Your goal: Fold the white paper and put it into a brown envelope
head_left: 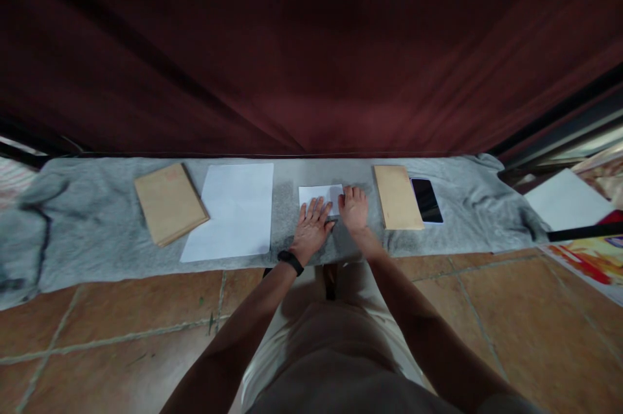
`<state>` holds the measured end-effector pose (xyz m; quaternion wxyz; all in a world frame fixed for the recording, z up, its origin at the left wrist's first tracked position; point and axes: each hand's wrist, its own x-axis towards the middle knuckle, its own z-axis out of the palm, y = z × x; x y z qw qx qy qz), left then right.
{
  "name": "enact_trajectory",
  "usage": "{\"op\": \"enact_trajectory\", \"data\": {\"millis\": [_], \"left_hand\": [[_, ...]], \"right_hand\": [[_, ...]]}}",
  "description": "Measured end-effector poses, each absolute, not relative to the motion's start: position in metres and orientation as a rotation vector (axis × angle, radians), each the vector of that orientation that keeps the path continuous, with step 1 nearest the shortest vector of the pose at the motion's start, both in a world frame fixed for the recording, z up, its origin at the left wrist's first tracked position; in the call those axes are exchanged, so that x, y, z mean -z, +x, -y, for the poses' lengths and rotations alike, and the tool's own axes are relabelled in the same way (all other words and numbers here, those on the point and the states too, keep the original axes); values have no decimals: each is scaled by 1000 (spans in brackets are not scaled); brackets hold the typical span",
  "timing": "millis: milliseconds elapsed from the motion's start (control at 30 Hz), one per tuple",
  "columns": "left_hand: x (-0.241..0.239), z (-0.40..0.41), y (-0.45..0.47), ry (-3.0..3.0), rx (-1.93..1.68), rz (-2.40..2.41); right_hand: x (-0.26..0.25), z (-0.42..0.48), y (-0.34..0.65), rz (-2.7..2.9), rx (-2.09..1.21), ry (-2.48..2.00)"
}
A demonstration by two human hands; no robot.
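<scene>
A small white sheet of paper (317,192), which looks folded, lies on the grey cloth in front of me. My left hand (312,226) rests flat across its lower part with the fingers spread. At the paper's right edge is my right hand (354,207), its fingers bent and close together, the thumb against the edge. What lies under the right fingers is partly hidden. To the left is a larger white sheet (238,209), flat on the cloth. Right of my right hand lies a brown envelope (399,198).
A stack of brown envelopes (170,202) overlaps the large sheet's left edge. A phone (427,200) touches the right envelope. The grey cloth (467,206) covers a narrow bench, with a dark red curtain (311,76) behind it. A white sheet (567,200) lies at far right.
</scene>
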<state>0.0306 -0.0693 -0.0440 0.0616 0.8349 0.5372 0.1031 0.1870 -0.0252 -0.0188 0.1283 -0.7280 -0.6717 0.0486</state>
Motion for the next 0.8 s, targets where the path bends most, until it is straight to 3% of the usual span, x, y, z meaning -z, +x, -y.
{"op": "enact_trajectory", "data": {"millis": [300,800], "left_hand": [[44,72,26,2592,-185,-1522],[45,79,11,2533,-287,-1596]], "right_hand": [[50,61,151,2116,-410,-1492],[50,80,174,2270,-218,-1641]]}}
